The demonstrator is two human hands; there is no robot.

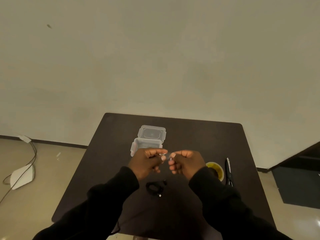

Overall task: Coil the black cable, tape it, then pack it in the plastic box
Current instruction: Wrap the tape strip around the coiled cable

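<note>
**Tape stretched over a dark bench**

A plain pale wall rises behind the dark bench (190,135), and beige floor shows to either side. I hold my left hand (147,161) and right hand (186,161) raised above the bench's middle, both sets of fingers pinched closed on a short strip of clear tape (167,154) stretched between them. The black cable (154,187) lies coiled on the bench toward the near edge, below my hands and apart from them. The plastic box (146,144) sits open toward the far edge, its lid (152,133) lying just behind it. Near the right edge a yellowish tape roll (216,168) rests, partly hidden by my right wrist, with black scissors (229,172) just beside it.
</note>
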